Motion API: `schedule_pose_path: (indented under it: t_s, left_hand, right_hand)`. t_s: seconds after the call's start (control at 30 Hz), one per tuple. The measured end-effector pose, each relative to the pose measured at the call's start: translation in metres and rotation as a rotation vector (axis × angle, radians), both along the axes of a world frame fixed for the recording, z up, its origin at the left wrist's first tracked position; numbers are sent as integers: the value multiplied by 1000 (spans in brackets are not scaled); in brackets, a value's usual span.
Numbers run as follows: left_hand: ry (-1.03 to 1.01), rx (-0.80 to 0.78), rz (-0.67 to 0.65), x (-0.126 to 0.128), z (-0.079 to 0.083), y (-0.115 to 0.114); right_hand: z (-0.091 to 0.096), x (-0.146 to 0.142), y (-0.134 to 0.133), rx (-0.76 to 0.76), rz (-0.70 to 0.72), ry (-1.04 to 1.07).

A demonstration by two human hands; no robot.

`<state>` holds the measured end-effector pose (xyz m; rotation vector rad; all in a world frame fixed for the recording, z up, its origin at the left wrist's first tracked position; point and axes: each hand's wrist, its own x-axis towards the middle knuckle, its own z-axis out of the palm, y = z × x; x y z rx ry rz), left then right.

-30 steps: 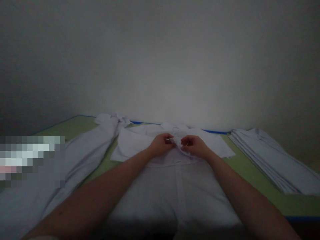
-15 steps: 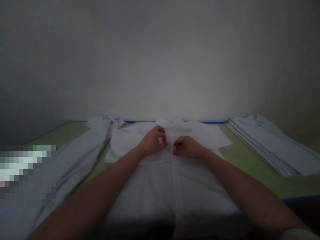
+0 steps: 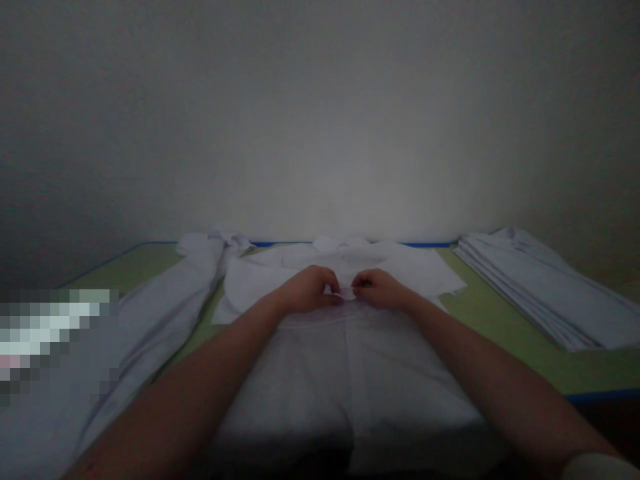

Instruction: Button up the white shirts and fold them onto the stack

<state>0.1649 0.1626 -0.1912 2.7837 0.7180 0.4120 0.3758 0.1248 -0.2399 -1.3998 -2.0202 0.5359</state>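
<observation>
A white short-sleeved shirt [image 3: 310, 373] lies spread in front of me, its collar towards the wall and its lower part hanging over the near table edge. Along its front placket, at about mid-chest, my left hand [image 3: 315, 290] pinches the cloth between thumb and fingers. Just to the right, my right hand [image 3: 377, 288] pinches the same strip of placket. A small raised fold of fabric shows between the fingertips. Any button there is too small and dim to make out.
A green table [image 3: 540, 370] with blue edging stands against a plain wall [image 3: 330, 120]. On the right lies a stack of folded white garments [image 3: 540, 287]. Rumpled white garments [image 3: 165, 313] stretch along the left side, and a pixelated patch covers the far left.
Both hands have come closer together at the placket. My left hand moved slightly down and right, and the cloth between the fingertips is now drawn into a raised fold.
</observation>
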Motion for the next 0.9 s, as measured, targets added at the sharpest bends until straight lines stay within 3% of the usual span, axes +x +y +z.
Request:
schedule_pose_path:
  t_s: [0.1, 0.2, 0.37, 0.5, 0.6, 0.73, 0.9]
  left_hand:
    - [-51, -179, 162, -2, -1, 6]
    - [-73, -336, 237, -4, -4, 9]
    - [-106, -450, 349, -5, -13, 9]
    - [-129, -503, 392, -6, -21, 12]
    - [-166, -579, 357, -8, -23, 13]
    - [-229, -666, 164, -10, -21, 10]
    - [-165, -494, 159, -9, -22, 5]
  right_hand:
    - [0, -3, 3, -20, -177, 154]
    - [1, -5, 3, 37, -267, 231]
    - [3, -18, -8, 288, -249, 202]
    - [4, -34, -19, 447, -145, 17]
    - [1, -40, -21, 471, -87, -74]
    - [-6, -41, -20, 454, -89, -114]
    - [-10, -43, -20, 436, -107, -121]
